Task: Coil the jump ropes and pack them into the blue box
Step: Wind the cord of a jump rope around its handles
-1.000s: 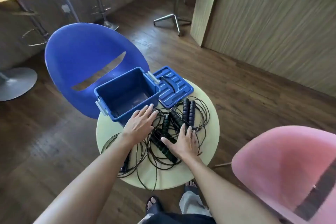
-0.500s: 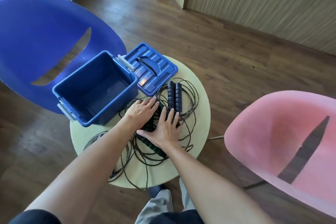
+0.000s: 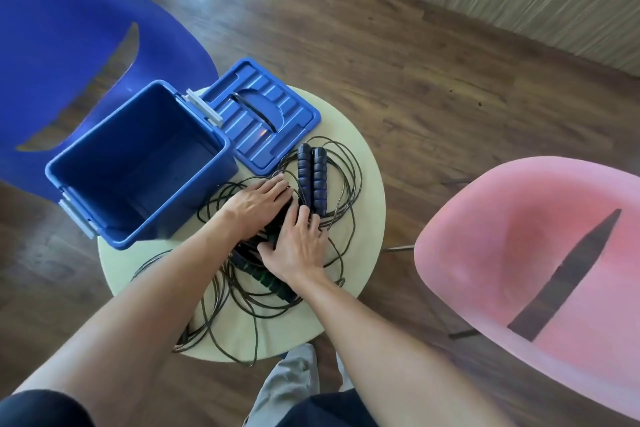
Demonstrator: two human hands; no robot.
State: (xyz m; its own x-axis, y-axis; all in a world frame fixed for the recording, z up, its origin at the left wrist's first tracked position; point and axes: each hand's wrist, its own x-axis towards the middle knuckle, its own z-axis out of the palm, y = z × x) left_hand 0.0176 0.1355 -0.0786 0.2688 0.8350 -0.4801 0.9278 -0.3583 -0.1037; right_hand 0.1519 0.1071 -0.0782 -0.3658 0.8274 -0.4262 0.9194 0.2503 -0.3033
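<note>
A tangle of black jump ropes (image 3: pixel 242 302) lies spread over a small round pale table (image 3: pixel 367 198). Two dark handles (image 3: pixel 312 177) sit side by side near the table's middle, and another handle (image 3: pixel 266 279) lies nearer me. The open blue box (image 3: pixel 138 163) stands on the table's left edge, with nothing visible inside it. My left hand (image 3: pixel 258 201) rests flat on the ropes beside the box. My right hand (image 3: pixel 298 246) lies flat on the ropes just below the paired handles, fingers spread.
The blue lid (image 3: pixel 263 114) lies flat behind the ropes, next to the box. A blue chair (image 3: pixel 69 31) stands at the left and a pink chair (image 3: pixel 540 253) at the right. Some rope loops hang over the table's near edge. Wooden floor surrounds the table.
Both hands have drawn closer together over the rope pile, the right one moving left toward the left one. The head camera has tilted down and moved nearer the table.
</note>
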